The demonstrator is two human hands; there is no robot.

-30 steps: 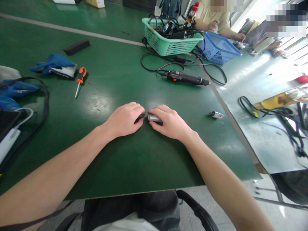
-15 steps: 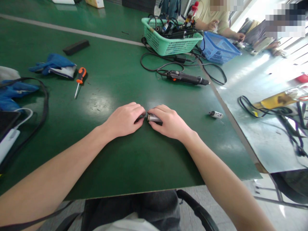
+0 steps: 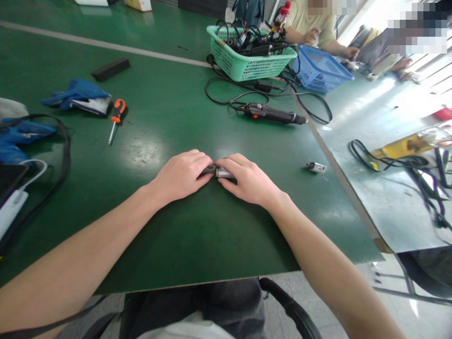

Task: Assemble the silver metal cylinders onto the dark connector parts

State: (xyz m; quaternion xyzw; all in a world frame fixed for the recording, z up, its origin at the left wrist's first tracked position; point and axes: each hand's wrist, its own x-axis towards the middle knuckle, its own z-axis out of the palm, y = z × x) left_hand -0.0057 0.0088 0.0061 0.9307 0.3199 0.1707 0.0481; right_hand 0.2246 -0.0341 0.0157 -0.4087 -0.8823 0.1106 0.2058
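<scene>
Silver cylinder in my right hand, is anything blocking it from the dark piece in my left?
Nothing visible stands between the silver cylinder in your right hand and the dark piece in your left hand; whether they touch is unclear.

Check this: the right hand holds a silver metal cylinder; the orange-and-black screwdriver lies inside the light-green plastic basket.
Not inside the basket: the head view shows the screwdriver lying on the green tabletop. The right hand does hold the cylinder.
</scene>
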